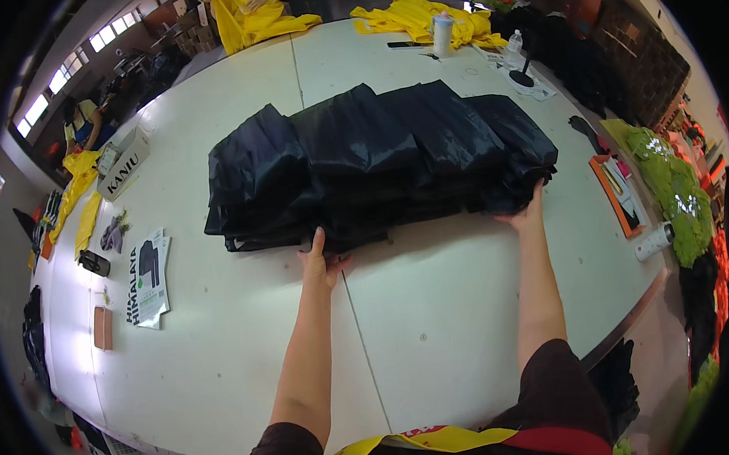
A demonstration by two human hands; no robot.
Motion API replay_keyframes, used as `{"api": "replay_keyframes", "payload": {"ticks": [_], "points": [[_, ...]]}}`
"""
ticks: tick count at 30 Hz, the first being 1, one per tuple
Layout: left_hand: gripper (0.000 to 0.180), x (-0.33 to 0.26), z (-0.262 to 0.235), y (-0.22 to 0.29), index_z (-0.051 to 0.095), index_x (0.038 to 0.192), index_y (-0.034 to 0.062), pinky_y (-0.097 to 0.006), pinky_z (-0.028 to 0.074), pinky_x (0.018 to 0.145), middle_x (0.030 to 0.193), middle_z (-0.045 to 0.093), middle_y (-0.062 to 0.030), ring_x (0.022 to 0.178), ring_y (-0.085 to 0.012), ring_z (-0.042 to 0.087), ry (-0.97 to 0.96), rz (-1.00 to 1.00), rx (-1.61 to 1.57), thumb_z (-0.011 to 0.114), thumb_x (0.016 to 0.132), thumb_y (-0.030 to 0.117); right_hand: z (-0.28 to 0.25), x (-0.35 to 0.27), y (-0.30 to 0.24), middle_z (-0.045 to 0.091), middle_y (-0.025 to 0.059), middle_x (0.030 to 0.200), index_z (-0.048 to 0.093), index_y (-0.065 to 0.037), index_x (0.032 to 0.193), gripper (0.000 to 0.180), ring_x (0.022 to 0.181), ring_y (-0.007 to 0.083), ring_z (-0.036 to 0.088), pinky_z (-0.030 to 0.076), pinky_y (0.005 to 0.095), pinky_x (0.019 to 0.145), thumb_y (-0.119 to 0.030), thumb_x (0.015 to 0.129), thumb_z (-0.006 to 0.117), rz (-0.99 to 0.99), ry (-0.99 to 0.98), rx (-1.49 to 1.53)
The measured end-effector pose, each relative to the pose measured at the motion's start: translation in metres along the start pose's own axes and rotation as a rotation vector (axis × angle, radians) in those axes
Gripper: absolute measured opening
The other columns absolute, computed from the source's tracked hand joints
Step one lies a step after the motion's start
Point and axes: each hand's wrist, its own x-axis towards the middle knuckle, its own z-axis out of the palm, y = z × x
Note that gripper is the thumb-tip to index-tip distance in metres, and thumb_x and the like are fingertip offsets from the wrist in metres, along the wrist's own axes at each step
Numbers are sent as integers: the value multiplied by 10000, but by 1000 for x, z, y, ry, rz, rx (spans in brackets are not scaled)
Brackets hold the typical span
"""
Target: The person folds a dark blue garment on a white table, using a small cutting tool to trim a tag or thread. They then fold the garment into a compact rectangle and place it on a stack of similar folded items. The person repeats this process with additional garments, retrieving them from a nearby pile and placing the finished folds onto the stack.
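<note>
Several stacks of folded black glossy garments (361,138) lie side by side across the middle of the white table, overlapping each other. My left hand (324,262) is at their near edge, thumb pointing up against the front and fingers spread along the bottom edge. At the right end, my right hand (528,210) holds the near lower corner, with its fingertips partly hidden by the fabric. Both arms reach forward, and the pile rests between and beyond my hands.
Printed packaging sheets (149,282), a dark cup (94,263) and a white box (124,163) are at left. Yellow garments (421,22), a white bottle (443,34) and a phone (406,45) lie at the far side. An orange tray (615,195) and green garments (666,183) are at right.
</note>
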Motion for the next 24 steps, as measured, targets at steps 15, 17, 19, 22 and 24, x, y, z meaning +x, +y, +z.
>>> {"api": "replay_keyframes", "payload": {"ticks": [15,17,19,22,24], "points": [[1052,3,26,-6,-44,1411,283,-648,383,892,1401,177,-198,1198,-417,340,-52,11,-58,758,731,332,2,25,10,253,147,1442,200,-177,1421,984,1285,407,287,235,662,966,-747,690,531,-44,42,-23],[1052,9,28,-6,-51,1409,285,-642,381,897,1403,192,-187,1195,-414,353,-60,-1,-45,755,734,336,10,26,10,257,148,1439,211,-169,1418,974,1286,403,289,235,659,969,-745,697,525,-45,61,-44],[1057,18,25,-7,-56,1407,288,-636,377,903,1406,209,-172,1190,-410,368,-94,-9,-19,756,732,336,13,28,5,260,150,1436,227,-160,1413,960,1287,396,289,234,659,972,-741,707,518,-40,64,-30],[1019,19,38,-9,44,1399,243,-628,345,938,1402,231,-164,1209,-422,345,-36,17,-28,779,702,353,24,30,5,264,152,1433,244,-152,1408,942,1289,389,288,234,659,973,-733,717,512,-40,88,-29],[1030,22,41,-7,71,1399,214,-638,326,952,1399,226,-177,1219,-422,331,5,8,-71,797,681,351,31,35,7,264,155,1430,245,-154,1409,926,1285,396,284,237,665,971,-720,727,515,-49,82,-28]]}}
